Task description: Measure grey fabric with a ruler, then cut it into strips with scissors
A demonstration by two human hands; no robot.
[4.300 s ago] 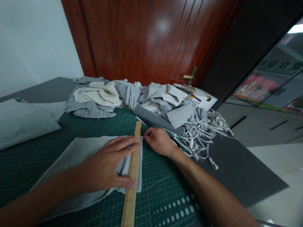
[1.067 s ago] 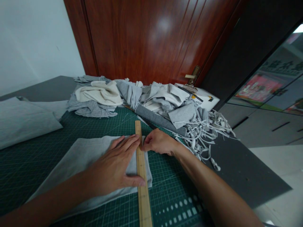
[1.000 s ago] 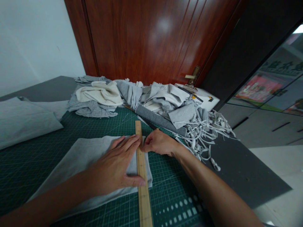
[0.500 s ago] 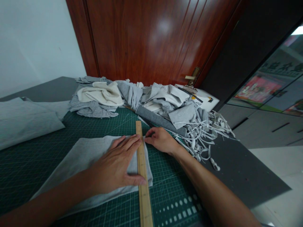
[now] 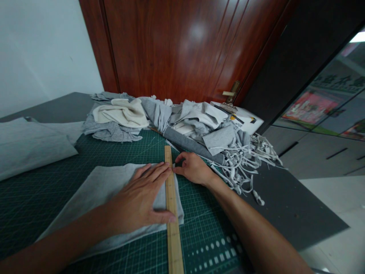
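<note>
From my end, the left hand [image 5: 137, 203] rests with fingers spread over the wooden ruler [image 5: 171, 194] on grey cloth [image 5: 105, 186], lower centre. By its edge, my right hand [image 5: 195, 169] curls; I cannot tell whether its fingers grip anything.

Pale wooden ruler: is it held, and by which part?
The left hand presses the wooden ruler onto light grey cloth, fingertips near its far end, thumb nearer the camera. Whether the right hand grips anything cannot be told.

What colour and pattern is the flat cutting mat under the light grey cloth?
The mat is dark green with a pale grid, clearest in the head view.
</note>
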